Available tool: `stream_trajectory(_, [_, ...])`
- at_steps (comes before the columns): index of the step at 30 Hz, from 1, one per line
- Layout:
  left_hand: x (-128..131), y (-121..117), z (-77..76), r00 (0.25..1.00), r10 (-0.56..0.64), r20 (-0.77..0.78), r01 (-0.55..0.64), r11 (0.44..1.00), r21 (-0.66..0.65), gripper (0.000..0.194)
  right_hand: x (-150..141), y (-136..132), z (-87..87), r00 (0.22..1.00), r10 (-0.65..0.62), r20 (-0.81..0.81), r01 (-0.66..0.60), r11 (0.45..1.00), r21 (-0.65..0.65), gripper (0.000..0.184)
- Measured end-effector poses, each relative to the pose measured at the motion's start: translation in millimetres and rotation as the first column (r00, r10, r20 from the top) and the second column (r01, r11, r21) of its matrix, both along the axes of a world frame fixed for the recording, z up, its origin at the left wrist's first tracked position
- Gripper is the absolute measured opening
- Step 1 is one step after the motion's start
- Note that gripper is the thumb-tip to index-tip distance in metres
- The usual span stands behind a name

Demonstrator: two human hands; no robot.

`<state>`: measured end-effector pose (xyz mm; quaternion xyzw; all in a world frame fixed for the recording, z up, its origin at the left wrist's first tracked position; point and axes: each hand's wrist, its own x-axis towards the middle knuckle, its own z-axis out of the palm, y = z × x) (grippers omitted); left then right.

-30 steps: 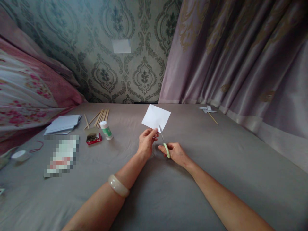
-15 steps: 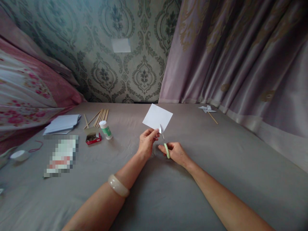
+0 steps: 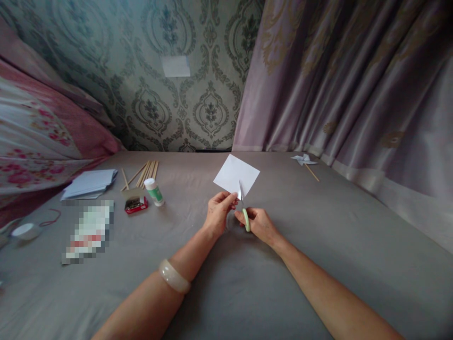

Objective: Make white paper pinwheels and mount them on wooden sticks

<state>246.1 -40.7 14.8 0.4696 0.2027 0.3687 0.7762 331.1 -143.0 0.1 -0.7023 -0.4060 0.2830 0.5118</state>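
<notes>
A square sheet of white paper (image 3: 234,172) is held up with one corner toward me. My left hand (image 3: 220,210) pinches it near that bottom corner, thumb on top. My right hand (image 3: 260,223) is closed round the pale green handles of a pair of scissors (image 3: 246,220). Their metal blades point away from me and lie at the paper's near corner, right beside my left fingertips. One blade shows over the paper; the other is hard to make out.
On the grey sheet (image 3: 318,264), left, are a glue bottle (image 3: 155,192), a red box of small metal pieces (image 3: 136,205), wooden sticks (image 3: 148,174), stacked white paper (image 3: 90,184), a blurred packet (image 3: 90,231) and a white round object (image 3: 25,231). A paper pinwheel (image 3: 304,160) lies far right.
The paper, both hands and the scissors have shifted slightly to the right, with the paper turned a little. The blades stay at the near corner. The view has moved slightly too.
</notes>
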Motion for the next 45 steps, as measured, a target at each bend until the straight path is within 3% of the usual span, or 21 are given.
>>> stream_trajectory(10, [0.2,1.2,0.0,1.0,0.008,0.0,-0.008,1.0,-0.006,0.026,-3.6,-1.3,7.2,0.999,-0.038,0.011,0.038,0.999,-0.029,0.047])
stream_trajectory(21, [0.0,0.3,3.2,0.999,0.027,0.019,-0.027,0.999,-0.022,0.026,-2.0,-1.7,3.0,1.0,0.022,0.004,-0.022,1.0,-0.019,0.045])
stream_trajectory(45, [1.1,2.3,-1.8,0.998,0.037,0.04,-0.036,0.999,-0.02,0.024,-4.4,-1.0,5.5,0.999,-0.042,-0.008,0.041,0.999,-0.021,0.043])
